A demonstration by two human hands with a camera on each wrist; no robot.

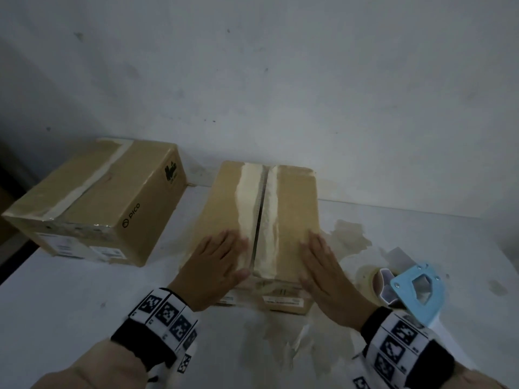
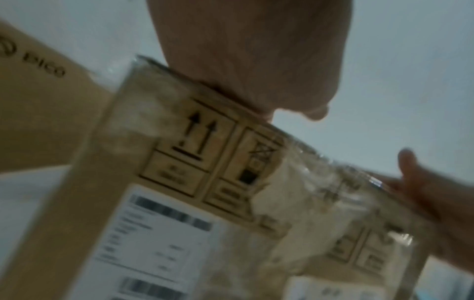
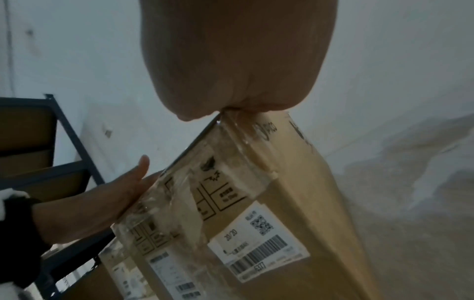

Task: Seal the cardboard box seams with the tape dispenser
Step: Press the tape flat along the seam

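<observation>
A brown cardboard box (image 1: 295, 203) stands in the middle of the white table, its two top flaps meeting at a dark centre seam (image 1: 259, 217) edged with torn pale paper. My left hand (image 1: 216, 265) lies flat on the left flap and my right hand (image 1: 323, 265) lies flat on the right flap, fingers straight, both at the near edge. The box's labelled front (image 2: 159, 233) fills the left wrist view under my left palm (image 2: 246, 60); the right wrist view shows it (image 3: 259, 243) under my right palm (image 3: 236, 60). The blue tape dispenser (image 1: 415, 287) lies on the table to the right, untouched.
A second cardboard box (image 1: 95, 203), taped along its top, sits at the left of the table. The wall runs close behind both boxes. Brownish tape residue (image 1: 348, 234) stains the tabletop around the middle box. A dark metal shelf (image 3: 64, 146) stands to the left.
</observation>
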